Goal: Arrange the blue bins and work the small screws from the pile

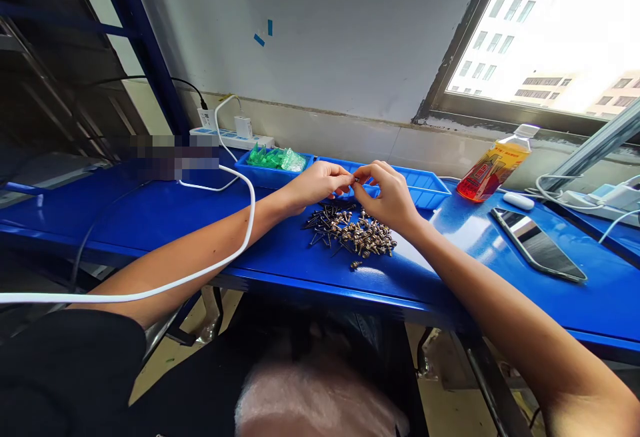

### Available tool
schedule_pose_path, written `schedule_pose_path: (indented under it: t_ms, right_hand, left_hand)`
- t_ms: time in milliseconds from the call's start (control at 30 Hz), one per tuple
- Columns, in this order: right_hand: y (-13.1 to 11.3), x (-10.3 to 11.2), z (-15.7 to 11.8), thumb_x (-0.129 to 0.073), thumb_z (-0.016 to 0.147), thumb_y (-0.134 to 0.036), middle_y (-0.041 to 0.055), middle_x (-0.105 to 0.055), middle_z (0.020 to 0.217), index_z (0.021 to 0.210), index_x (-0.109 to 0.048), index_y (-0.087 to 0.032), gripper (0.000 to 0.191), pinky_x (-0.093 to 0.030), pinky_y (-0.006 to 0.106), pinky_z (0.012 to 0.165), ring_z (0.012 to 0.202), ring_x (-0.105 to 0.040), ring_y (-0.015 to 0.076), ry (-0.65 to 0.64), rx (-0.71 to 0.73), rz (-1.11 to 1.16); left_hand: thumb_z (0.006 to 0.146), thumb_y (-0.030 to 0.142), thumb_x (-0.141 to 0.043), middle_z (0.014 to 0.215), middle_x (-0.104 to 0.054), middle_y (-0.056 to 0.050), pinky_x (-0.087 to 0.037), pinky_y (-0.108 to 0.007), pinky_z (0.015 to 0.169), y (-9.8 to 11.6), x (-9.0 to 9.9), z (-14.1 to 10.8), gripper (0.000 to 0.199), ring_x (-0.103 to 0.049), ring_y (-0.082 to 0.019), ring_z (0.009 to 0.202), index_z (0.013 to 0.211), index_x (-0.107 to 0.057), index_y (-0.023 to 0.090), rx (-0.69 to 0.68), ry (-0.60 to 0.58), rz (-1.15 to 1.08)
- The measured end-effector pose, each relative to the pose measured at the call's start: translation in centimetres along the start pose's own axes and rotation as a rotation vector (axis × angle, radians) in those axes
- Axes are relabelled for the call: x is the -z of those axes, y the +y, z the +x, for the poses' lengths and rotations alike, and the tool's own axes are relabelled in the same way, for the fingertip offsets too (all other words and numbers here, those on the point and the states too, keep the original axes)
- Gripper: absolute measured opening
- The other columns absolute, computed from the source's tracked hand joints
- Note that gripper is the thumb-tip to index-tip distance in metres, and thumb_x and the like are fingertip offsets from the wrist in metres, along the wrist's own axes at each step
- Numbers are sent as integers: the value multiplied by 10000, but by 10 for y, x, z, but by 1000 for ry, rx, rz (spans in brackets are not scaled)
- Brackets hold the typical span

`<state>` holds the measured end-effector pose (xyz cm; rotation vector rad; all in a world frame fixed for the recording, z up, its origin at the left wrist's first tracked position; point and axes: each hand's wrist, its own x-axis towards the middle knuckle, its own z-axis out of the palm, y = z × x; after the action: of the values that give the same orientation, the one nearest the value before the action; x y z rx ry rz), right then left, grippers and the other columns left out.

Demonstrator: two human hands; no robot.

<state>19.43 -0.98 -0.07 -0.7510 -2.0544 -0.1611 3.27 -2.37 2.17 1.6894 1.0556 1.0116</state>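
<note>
My left hand [316, 184] and my right hand [387, 196] meet fingertip to fingertip above the blue table [175, 224], both pinching one small metal part [356, 179] between them. Just below lies a pile of small metal screw-like parts [357, 232] with dark pins sticking out at its left side. One loose part [355, 264] lies nearer the table's front edge. Both forearms reach in from the bottom corners.
Two blue trays stand behind the hands: the left tray [273, 174] holds green plastic pieces [276, 158], the right tray [423, 187] looks bare. A bottle of orange liquid [493, 165], a phone [537, 244], a white power strip [231, 137] and a white cable [247, 224] are nearby.
</note>
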Motion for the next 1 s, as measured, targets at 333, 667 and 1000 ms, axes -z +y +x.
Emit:
schedule_pose_path:
  t_ms: [333,667,1000]
  right_hand:
    - [1,0,-1,-520,769,-211,16,-610,719,751,-541,-220,30,-433,301,628,686,-535,156,-4,24,-15]
    - [3,-1,-2,-498,811,-205,32,-636,706,768,-579,-196,92,-436,288,619,665,-545,154,31,109,-116]
    - [1,0,-2,-497,822,-200,33,-645,705,786,-591,-196,100,-442,287,626,659,-554,154,27,108,-153]
  left_hand:
    - [797,262,-589,590,-544,1,-336,-231,585,0,-1,0,231,-484,-94,600,605,-594,134,-14,26,-17]
    - [790,205,-571,631,-550,0,-338,-226,593,-1,-1,0,158,-484,-92,629,660,-610,125,1,35,-16]
    - [803,241,-557,630,-559,-7,-358,-246,638,-4,-4,2,213,-491,-102,641,634,-606,120,-48,95,37]
